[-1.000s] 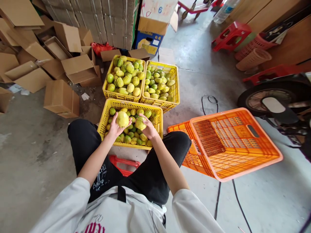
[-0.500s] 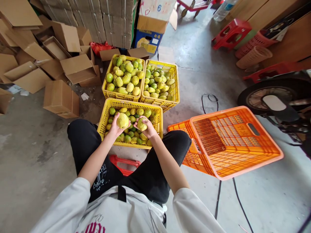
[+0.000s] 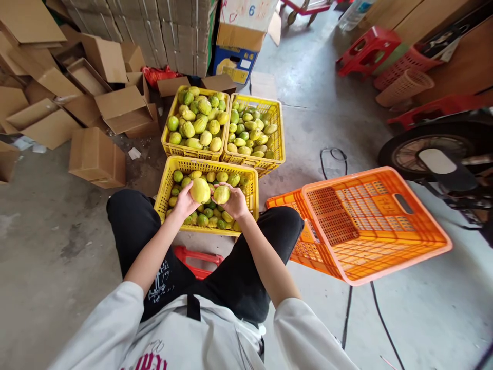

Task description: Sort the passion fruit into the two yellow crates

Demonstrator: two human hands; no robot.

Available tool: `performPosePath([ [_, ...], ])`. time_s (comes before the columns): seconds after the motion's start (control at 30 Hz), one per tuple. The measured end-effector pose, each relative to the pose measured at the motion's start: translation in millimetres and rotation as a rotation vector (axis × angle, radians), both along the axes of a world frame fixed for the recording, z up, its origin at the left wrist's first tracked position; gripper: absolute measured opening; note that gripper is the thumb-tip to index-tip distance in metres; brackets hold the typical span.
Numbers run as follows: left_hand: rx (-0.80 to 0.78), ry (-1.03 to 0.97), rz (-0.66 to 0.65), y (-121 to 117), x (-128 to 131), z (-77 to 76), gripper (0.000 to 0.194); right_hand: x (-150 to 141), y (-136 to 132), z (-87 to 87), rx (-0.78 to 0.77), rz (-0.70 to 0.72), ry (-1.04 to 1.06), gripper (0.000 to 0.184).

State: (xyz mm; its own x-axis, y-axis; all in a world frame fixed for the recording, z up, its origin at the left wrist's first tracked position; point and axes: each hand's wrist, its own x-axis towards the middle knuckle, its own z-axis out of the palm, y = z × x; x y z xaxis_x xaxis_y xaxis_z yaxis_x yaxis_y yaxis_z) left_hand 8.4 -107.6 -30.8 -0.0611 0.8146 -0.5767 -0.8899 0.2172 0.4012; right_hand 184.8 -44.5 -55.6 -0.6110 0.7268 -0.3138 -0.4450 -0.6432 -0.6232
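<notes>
My left hand (image 3: pixel 186 201) is closed around a large yellow-green fruit (image 3: pixel 201 190), lemon- or guava-like; its exact kind I cannot tell. A smaller yellow-green fruit (image 3: pixel 221 195) sits in the fingers of my right hand (image 3: pixel 234 202). Both fruits are side by side, close together, above the near yellow crate (image 3: pixel 207 163). Inside that crate lie many green and yellow fruits (image 3: pixel 202 220), partly hidden by my hands. Behind it stand a heaped yellow crate (image 3: pixel 191 152) at the left and another yellow crate (image 3: pixel 278 134) at the right.
An orange crate (image 3: pixel 389 205) lies tilted on its side to my right, near a wheel (image 3: pixel 427 149) and black cables (image 3: pixel 346 316). Cardboard boxes (image 3: pixel 96 156) pile up at the left. A red stool (image 3: pixel 367 49) stands at the far right. Red plastic (image 3: pixel 198 262) shows between my legs.
The left fruit has shifted slightly right and up. My right hand has turned and moved its fruit slightly left and up, showing more of it. The fruits are closer together.
</notes>
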Motion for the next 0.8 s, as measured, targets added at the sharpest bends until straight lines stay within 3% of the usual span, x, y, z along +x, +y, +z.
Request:
performPosePath([
  [0.3,-0.027,0.024,0.047,-2.5,0.3,6.0,0.019,3.6,-1.0,7.2,-0.033,-0.07,-0.006,0.031],
  [0.5,-0.023,-0.055,0.011,-3.0,0.5,9.8,0.031,1.2,-2.4,4.8,-0.008,-0.043,-0.046,0.037],
  [0.67,-0.031,-0.033,-0.021,-1.4,2.8,5.6,0.03,-1.1,-3.6,1.5,0.02,-0.077,-0.135,0.033],
  [0.8,-0.115,-0.011,0.053,-0.5,3.0,-0.8,0.024,0.4,-0.8,2.5,-0.026,-0.115,-0.086,0.029],
])
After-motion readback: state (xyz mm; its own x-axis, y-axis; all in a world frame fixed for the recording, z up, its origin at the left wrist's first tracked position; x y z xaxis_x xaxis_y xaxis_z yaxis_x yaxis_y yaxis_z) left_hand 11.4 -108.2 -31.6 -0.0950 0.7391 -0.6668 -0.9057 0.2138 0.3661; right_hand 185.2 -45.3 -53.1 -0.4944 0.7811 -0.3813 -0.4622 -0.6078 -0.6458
